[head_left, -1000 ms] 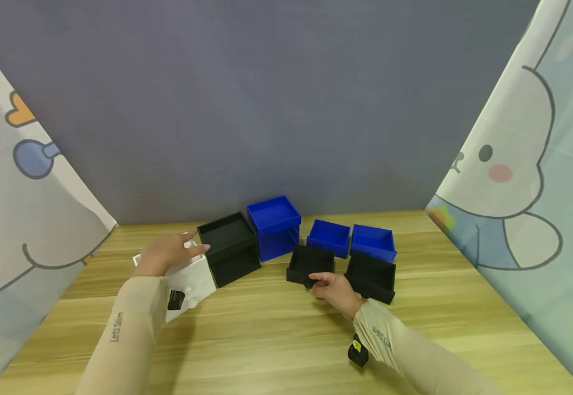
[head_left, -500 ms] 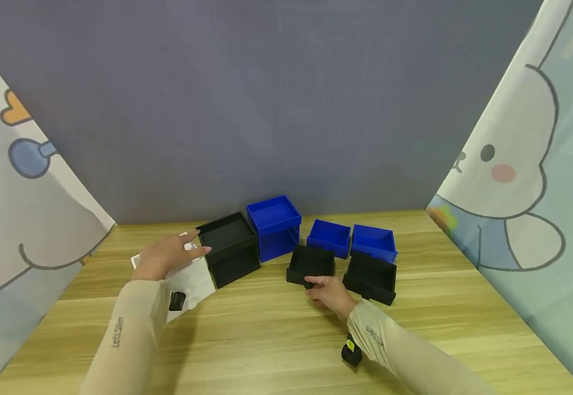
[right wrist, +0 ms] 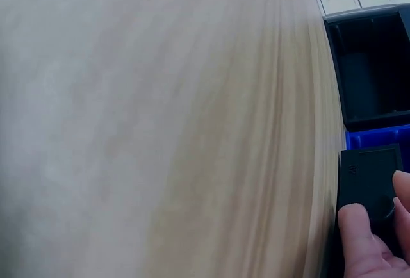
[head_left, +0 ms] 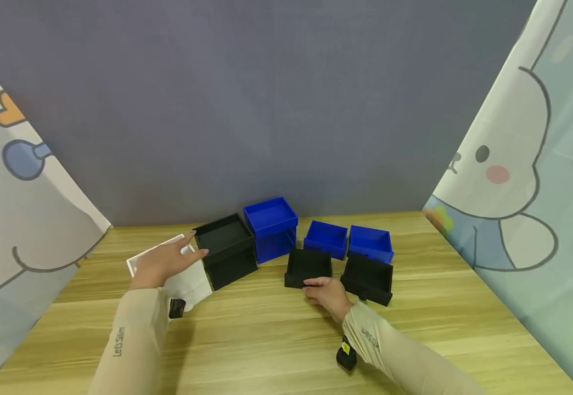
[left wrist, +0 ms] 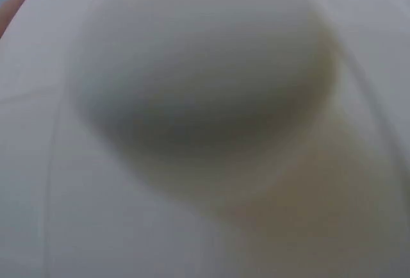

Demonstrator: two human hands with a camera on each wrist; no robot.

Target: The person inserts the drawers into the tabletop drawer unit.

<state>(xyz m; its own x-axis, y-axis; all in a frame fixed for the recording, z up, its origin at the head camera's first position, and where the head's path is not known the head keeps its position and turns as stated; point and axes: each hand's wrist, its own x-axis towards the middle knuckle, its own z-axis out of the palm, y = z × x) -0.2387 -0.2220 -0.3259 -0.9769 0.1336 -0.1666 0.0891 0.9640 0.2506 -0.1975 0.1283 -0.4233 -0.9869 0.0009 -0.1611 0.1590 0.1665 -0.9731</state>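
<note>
My left hand (head_left: pixel 165 260) reaches over a white drawer unit (head_left: pixel 192 285), fingers spread and fairly straight, their tips at the left edge of a black cabinet (head_left: pixel 226 236) with an open front. In the left wrist view a blurred white knob (left wrist: pixel 205 66) fills the middle. My right hand (head_left: pixel 330 297) is at the front of a black drawer (head_left: pixel 308 263) lying on the table; thumb and finger pinch its round knob (right wrist: pixel 382 209), as the right wrist view shows. Beside it lies a second black drawer (head_left: pixel 368 274).
A blue cabinet (head_left: pixel 270 219) with an open front stands right of the black one. Two blue drawers, the left one (head_left: pixel 326 237) and the right one (head_left: pixel 371 241), lie behind the black drawers. A grey wall (head_left: pixel 286 109) bounds the wooden table (head_left: pixel 247 340) at the back.
My right fingers have shifted slightly left and closed in on the black drawer's knob, which they now hide in the head view. The left hand stays in place; the head view shifts slightly.
</note>
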